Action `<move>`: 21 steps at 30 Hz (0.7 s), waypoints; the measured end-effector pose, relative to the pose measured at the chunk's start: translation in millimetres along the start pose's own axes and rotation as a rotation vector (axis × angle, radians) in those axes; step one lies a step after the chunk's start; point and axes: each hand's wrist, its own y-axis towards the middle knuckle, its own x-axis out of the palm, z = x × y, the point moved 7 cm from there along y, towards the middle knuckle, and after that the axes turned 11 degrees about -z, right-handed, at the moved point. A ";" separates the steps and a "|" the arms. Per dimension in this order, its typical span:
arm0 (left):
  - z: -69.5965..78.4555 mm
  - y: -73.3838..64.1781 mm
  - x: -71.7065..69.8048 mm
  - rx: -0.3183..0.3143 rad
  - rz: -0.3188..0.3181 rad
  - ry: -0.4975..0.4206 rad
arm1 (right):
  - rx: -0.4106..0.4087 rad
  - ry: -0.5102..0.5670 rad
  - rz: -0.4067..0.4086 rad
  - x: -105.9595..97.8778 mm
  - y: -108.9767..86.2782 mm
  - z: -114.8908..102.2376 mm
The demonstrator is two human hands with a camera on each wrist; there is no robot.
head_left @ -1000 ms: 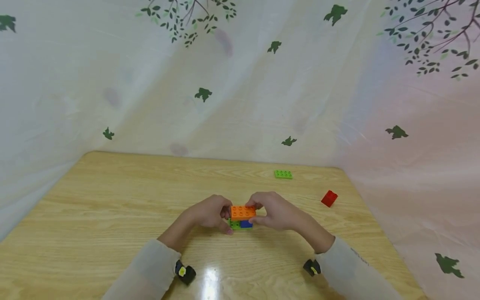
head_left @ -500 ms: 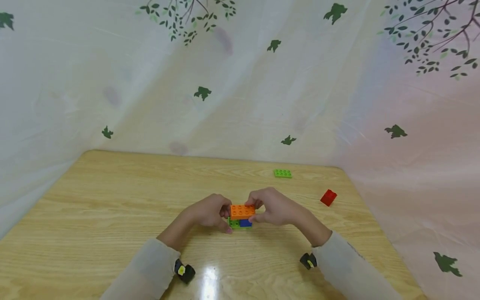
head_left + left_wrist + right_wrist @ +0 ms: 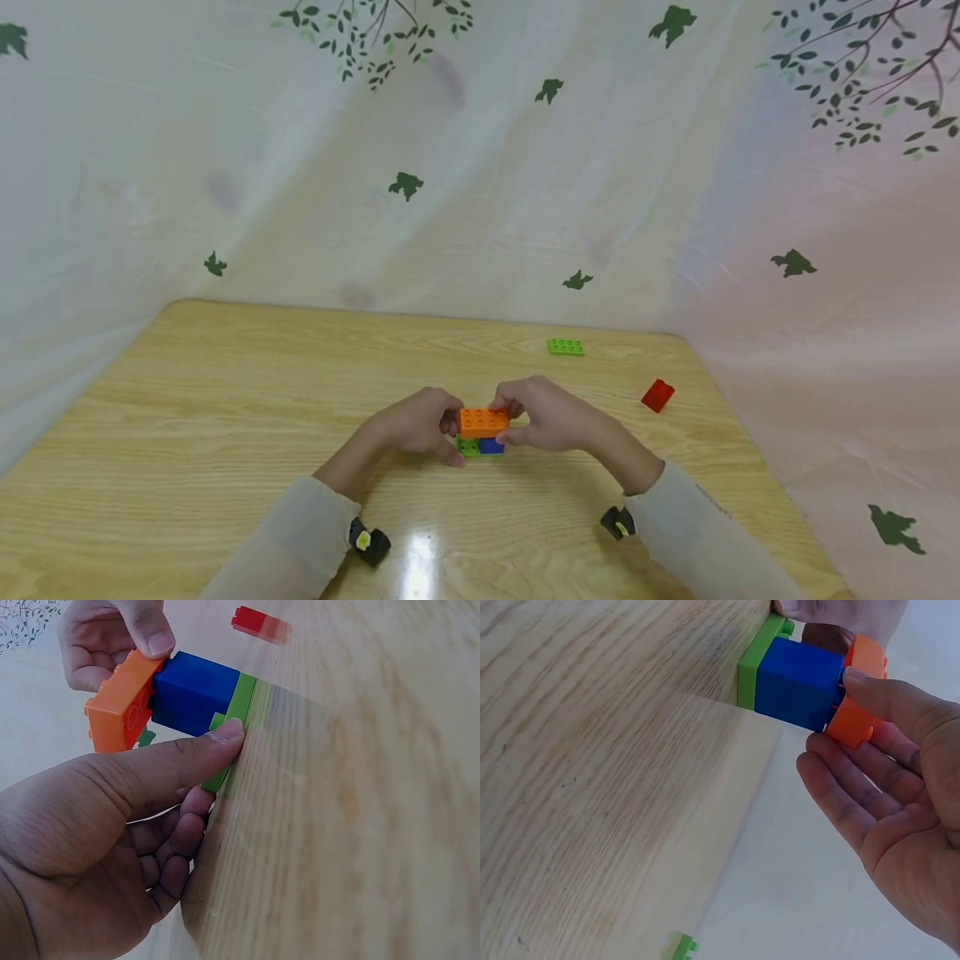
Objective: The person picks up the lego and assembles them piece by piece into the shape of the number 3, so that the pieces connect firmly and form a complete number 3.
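Observation:
My right hand [image 3: 551, 417] pinches an orange building brick [image 3: 483, 422] at its right end, thumb on the near side. The orange brick sits at the top of a blue brick [image 3: 196, 691], slightly tilted, with some blue studs showing between them in the right wrist view. Under the blue brick lies a thin green plate [image 3: 762, 661] on the table, the blue on its right half. With thumb and fingers my left hand [image 3: 422, 427] grips the left end of the green plate.
A second green plate [image 3: 566, 347] lies near the table's back edge. Farther right is a red brick [image 3: 657, 396]. The wooden table [image 3: 262, 400] meets a pale curtain printed with leaves [image 3: 480, 208] behind.
My right hand and wrist have shifted slightly up and left in the head view between the first frame and the second. The bricks and the left hand's grip look nearly the same.

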 end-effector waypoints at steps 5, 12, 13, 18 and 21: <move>-1.1 1.0 0.4 0.001 0.001 0.000 | -0.015 -0.067 0.018 0.0 -1.2 -6.2; -0.2 1.4 0.1 0.007 -0.001 -0.007 | -0.002 -0.060 0.025 -0.2 -1.5 -3.6; -0.2 1.4 -0.1 0.006 0.000 -0.007 | 0.002 -0.051 0.026 -0.3 -1.1 -2.4; -0.4 0.6 -0.9 -0.003 0.002 -0.001 | 0.010 0.002 0.029 0.0 -1.7 1.0; -0.6 -0.1 -0.1 -0.008 -0.001 -0.001 | 0.015 0.019 0.034 1.0 -2.2 2.1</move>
